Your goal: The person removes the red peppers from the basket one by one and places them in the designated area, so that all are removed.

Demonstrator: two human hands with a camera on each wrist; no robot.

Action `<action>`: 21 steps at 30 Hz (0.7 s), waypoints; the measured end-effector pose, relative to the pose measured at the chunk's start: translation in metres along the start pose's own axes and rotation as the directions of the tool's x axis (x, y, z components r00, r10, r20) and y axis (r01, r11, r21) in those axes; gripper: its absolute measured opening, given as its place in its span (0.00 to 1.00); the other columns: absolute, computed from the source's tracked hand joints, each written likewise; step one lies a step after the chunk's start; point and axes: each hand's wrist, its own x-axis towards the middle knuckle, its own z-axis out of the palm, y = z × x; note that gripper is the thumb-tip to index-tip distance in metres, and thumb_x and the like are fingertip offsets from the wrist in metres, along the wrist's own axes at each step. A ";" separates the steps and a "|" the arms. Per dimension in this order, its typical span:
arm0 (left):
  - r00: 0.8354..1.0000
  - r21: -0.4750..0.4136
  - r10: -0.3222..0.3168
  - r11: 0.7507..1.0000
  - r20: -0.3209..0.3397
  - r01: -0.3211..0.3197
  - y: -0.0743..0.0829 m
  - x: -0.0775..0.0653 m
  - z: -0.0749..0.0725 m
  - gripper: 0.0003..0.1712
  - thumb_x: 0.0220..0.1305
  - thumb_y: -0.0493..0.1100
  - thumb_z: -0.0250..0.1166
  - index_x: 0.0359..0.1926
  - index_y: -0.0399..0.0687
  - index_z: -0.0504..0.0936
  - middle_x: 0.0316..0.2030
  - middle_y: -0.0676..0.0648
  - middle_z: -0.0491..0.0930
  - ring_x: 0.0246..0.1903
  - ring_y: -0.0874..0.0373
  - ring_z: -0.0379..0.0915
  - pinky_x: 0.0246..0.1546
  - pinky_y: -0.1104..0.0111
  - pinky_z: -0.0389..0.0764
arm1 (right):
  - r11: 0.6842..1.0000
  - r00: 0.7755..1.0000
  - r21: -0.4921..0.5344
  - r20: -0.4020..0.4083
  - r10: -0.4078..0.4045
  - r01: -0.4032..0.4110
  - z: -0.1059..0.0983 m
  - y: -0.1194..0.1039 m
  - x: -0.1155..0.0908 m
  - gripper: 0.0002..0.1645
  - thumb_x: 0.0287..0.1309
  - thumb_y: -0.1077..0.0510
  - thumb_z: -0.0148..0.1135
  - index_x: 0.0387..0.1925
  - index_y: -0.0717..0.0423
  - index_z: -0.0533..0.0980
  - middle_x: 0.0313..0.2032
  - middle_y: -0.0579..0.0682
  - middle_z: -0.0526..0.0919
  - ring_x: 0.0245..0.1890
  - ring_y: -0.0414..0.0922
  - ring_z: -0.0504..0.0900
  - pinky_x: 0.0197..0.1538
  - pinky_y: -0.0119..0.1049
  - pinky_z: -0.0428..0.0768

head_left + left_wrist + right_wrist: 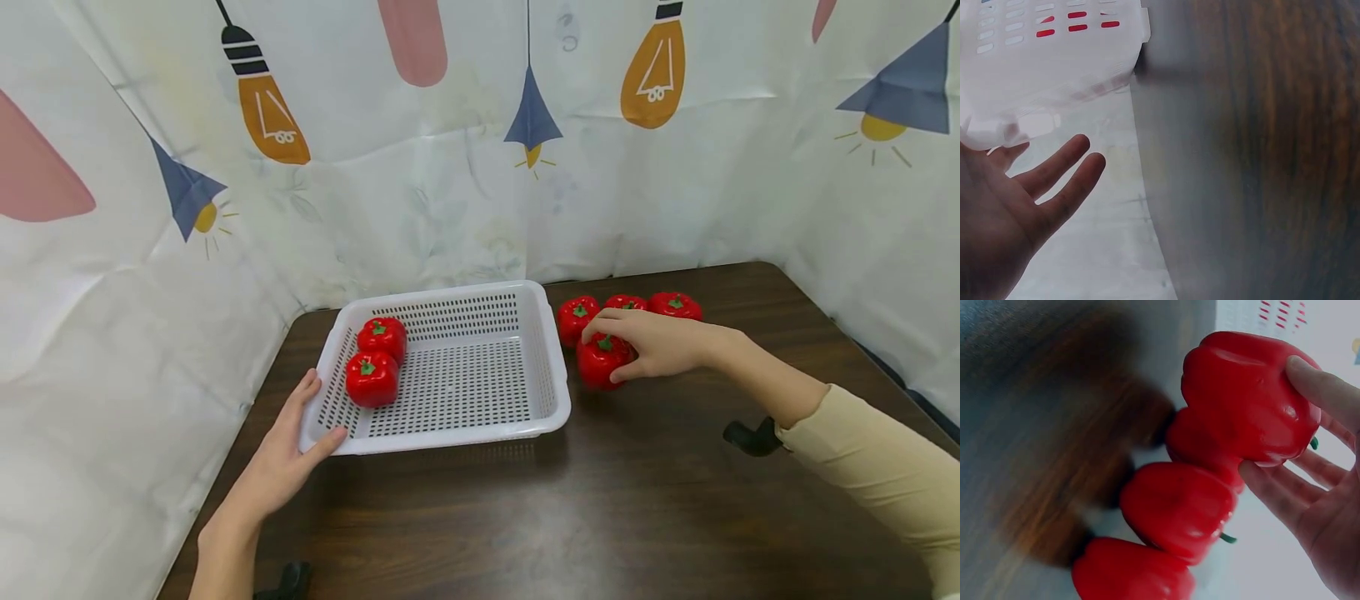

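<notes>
My right hand (658,341) grips a red bell pepper (1244,394) between thumb and fingers, with the pepper raised above the others in the right wrist view. Behind it, three more bell peppers sit on the table: one by the basket's right side (572,319), one partly hidden (626,302) by my hand, and one farther right (676,305). At the front left corner of a white plastic basket (450,435), my left hand (279,457) rests with its fingers spread and straight. Two red bell peppers, a rear one (383,337) and a front one (372,379), lie in the basket's left part.
The dark wooden table (480,517) extends in front of the basket and to the right. A white curtain (450,208) printed with lamps and bulbs hangs behind the table and along both sides.
</notes>
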 end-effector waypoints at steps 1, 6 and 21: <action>1.000 0.001 0.000 1.000 -0.001 0.000 0.000 0.000 0.000 0.53 0.67 0.53 0.69 0.81 0.43 0.49 0.81 0.46 0.42 0.71 0.34 0.56 0.59 0.33 0.67 | 1.000 1.000 0.003 0.007 0.000 -0.001 0.002 0.000 0.000 0.34 0.54 0.52 0.80 0.61 0.41 0.73 0.59 0.40 0.74 0.59 0.45 0.72 0.55 0.46 0.81; 1.000 -0.009 0.005 1.000 -0.005 -0.005 -0.001 -0.002 0.002 0.52 0.68 0.52 0.68 0.81 0.42 0.49 0.82 0.47 0.42 0.71 0.34 0.56 0.60 0.32 0.65 | 1.000 0.999 0.028 0.036 -0.005 0.003 0.009 0.001 0.001 0.33 0.55 0.52 0.79 0.61 0.43 0.74 0.59 0.39 0.74 0.59 0.45 0.73 0.58 0.46 0.79; 1.000 -0.027 0.001 1.000 -0.008 -0.001 -0.001 -0.002 0.003 0.53 0.67 0.54 0.69 0.81 0.42 0.48 0.82 0.46 0.41 0.71 0.33 0.55 0.61 0.32 0.64 | 0.999 0.999 0.019 -0.037 -0.027 0.028 0.022 0.009 0.006 0.33 0.54 0.54 0.80 0.60 0.44 0.75 0.60 0.43 0.74 0.60 0.46 0.72 0.56 0.45 0.81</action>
